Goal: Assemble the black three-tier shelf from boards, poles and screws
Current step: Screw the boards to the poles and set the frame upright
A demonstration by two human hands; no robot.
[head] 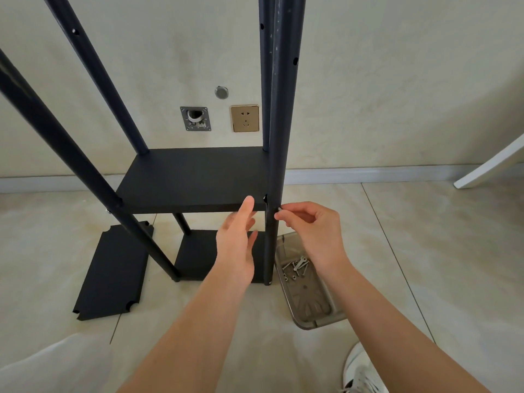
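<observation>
Bare forearms, no sleeves; light trousers (pixel 54 364); white sneaker (pixel 361 373), dark markings.

Bright, even, soft daylight-type light, source not visible. Shadows faint and diffuse; a soft dark patch on the floor (pixel 397 251) under the mid board (pixel 195 180). Mild sheen on floor tiles, small glare on the gold socket plate (pixel 244 118). Black poles (pixel 276 137) lose surface detail. Strong wide-angle distortion: poles splay outward, the baseboard (pixel 368 174) bows. Focus mostly sharp; slight softness at near corners.
</observation>
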